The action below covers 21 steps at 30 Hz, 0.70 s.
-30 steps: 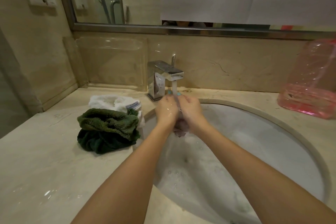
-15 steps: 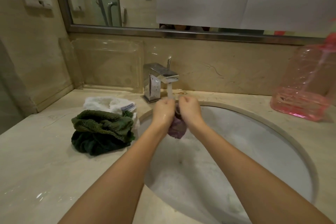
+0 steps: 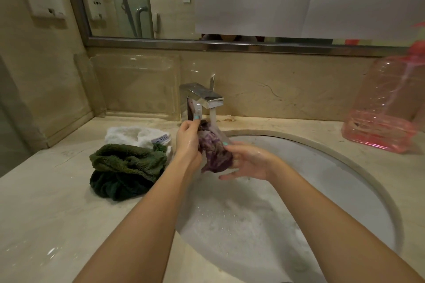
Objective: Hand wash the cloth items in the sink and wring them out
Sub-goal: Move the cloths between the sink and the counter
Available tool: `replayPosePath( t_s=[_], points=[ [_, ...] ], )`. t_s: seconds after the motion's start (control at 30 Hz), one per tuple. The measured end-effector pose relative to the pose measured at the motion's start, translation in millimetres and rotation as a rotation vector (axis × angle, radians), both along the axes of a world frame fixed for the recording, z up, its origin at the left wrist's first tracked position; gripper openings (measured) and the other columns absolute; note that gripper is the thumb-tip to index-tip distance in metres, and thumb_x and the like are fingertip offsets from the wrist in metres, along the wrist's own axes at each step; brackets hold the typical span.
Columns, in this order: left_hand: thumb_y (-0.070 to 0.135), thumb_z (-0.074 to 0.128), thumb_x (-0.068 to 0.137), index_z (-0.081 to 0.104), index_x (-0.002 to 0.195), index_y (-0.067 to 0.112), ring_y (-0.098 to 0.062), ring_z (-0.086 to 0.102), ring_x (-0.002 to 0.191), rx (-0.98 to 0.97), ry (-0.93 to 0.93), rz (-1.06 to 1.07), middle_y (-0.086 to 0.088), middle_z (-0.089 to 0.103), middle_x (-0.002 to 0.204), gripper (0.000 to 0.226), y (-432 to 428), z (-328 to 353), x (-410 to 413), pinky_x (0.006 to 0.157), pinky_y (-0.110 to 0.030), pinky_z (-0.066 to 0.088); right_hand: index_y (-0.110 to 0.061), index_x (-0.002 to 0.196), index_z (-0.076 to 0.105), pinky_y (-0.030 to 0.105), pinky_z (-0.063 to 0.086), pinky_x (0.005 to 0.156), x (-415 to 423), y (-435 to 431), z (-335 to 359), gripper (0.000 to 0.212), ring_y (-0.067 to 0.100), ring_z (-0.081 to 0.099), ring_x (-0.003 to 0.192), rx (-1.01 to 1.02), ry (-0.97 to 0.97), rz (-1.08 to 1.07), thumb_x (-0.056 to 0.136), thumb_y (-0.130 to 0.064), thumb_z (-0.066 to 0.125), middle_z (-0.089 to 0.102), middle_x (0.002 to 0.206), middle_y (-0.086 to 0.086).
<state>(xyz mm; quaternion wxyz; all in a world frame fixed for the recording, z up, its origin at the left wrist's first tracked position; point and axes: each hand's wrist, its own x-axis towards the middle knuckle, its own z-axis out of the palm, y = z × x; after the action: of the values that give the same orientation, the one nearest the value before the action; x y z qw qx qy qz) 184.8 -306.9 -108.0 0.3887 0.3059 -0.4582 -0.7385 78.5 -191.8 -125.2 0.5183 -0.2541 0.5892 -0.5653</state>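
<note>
The purple cloth (image 3: 215,149) is hanging over the back of the sink (image 3: 322,179), bunched into a loose rope with its long axis running nearly upright. Its top end is sitting just under the tap (image 3: 202,99), where the stream of water (image 3: 212,115) is falling on it, and its lower end is pointing down toward the suds, leaning slightly to the right. The left hand (image 3: 187,140) is keeping a narrow grip, pinching the cloth's top end beside the stream. The right hand (image 3: 248,162) is spreading wide, its thumb lying on the front of the cloth and its straight fingers reaching under the lower end. Half a second ago both hands were curled tight and close together at the top, with only a short lump of cloth showing beneath them; the right one has since dropped lower and opened, and the cloth is hanging out longer. On the surface (image 3: 46,213) to the left, a green towel (image 3: 126,167) is lying against a white towel (image 3: 135,135).
</note>
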Motion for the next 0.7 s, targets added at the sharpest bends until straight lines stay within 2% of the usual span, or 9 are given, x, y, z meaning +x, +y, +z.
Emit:
replayPosePath(
  t_s=[0.1,0.2,0.27,0.33,0.4,0.47,0.53,0.63,0.7],
  points=[
    [0.013,0.060,0.093,0.047,0.070,0.014,-0.023,0.055,0.068,-0.253,-0.216,-0.050,-0.009,0.056,0.072,0.026,-2.6,-6.4,0.9,0.058,-0.032,0.044,-0.009,0.129,0.051,0.052,0.058,0.079,-2.9,-7.9,4.6,0.037,0.039,0.058,0.116,-0.183,-0.066,-0.191,0.094,-0.007,0.059,0.060,0.125,0.022],
    [0.008,0.066,0.085,0.047,0.077,0.013,-0.026,0.055,0.072,-0.381,-0.373,-0.080,-0.013,0.056,0.079,0.021,-0.5,-9.4,4.4,0.060,-0.038,0.048,-0.012,0.129,0.053,0.048,0.057,0.079,-3.7,-15.7,9.4,0.031,0.035,0.058,0.116,-0.245,-0.018,-0.277,0.099,-0.010,0.051,0.059,0.128,0.018],
    [0.020,0.068,0.088,0.046,0.099,0.012,-0.028,0.058,0.085,-0.350,-0.414,-0.143,-0.013,0.058,0.099,0.026,0.1,-8.0,7.2,0.070,-0.039,0.052,-0.014,0.130,0.054,0.043,0.057,0.077,-2.9,-18.4,11.7,0.030,0.032,0.059,0.115,-0.278,-0.006,-0.281,0.100,-0.012,0.049,0.061,0.127,0.016],
    [0.040,0.064,0.091,0.042,0.124,0.014,-0.026,0.059,0.104,-0.314,-0.478,-0.265,-0.008,0.058,0.119,0.048,-0.7,-7.7,8.9,0.091,-0.043,0.053,-0.019,0.120,0.059,0.037,0.054,0.075,1.4,-19.6,16.2,0.022,0.028,0.060,0.112,-0.291,0.051,-0.268,0.101,-0.016,0.048,0.063,0.122,0.013],
    [0.050,0.055,0.095,0.045,0.130,0.019,-0.026,0.062,0.108,-0.306,-0.561,-0.421,-0.006,0.063,0.121,0.048,2.0,-5.1,11.8,0.098,-0.047,0.051,-0.026,0.112,0.060,0.037,0.052,0.080,3.8,-21.4,20.6,0.017,0.026,0.058,0.113,-0.266,0.153,-0.265,0.102,-0.023,0.047,0.062,0.121,0.010],
    [0.042,0.054,0.098,0.049,0.131,0.020,-0.026,0.066,0.102,-0.204,-0.495,-0.499,-0.008,0.068,0.113,0.041,1.6,-7.5,13.1,0.096,-0.046,0.052,-0.030,0.111,0.059,0.040,0.052,0.085,4.5,-21.6,25.1,0.017,0.026,0.057,0.113,-0.227,0.233,-0.271,0.103,-0.031,0.044,0.061,0.121,0.008],
    [0.027,0.057,0.097,0.047,0.133,0.014,-0.029,0.068,0.099,-0.068,-0.284,-0.508,-0.013,0.068,0.112,0.039,1.3,-8.9,14.5,0.089,-0.045,0.055,-0.031,0.118,0.057,0.043,0.053,0.086,2.6,-20.3,26.7,0.023,0.024,0.058,0.113,-0.193,0.297,-0.262,0.104,-0.037,0.040,0.062,0.122,0.005],
    [0.025,0.060,0.096,0.049,0.130,0.018,-0.029,0.063,0.104,-0.060,-0.117,-0.406,-0.011,0.062,0.119,0.036,0.7,-9.6,12.5,0.085,-0.053,0.055,-0.041,0.129,0.048,0.043,0.057,0.078,1.2,-14.2,22.6,0.027,0.024,0.060,0.111,-0.139,0.316,-0.159,0.103,-0.038,0.040,0.061,0.121,-0.004],
    [0.026,0.059,0.096,0.054,0.127,0.017,-0.031,0.063,0.106,-0.053,-0.066,-0.351,-0.011,0.063,0.120,0.033,1.2,-8.1,11.0,0.086,-0.059,0.053,-0.032,0.133,0.048,0.041,0.059,0.073,3.6,-11.7,17.8,0.031,0.028,0.062,0.107,-0.104,0.286,-0.143,0.103,-0.034,0.044,0.062,0.120,0.002]
  ],
)
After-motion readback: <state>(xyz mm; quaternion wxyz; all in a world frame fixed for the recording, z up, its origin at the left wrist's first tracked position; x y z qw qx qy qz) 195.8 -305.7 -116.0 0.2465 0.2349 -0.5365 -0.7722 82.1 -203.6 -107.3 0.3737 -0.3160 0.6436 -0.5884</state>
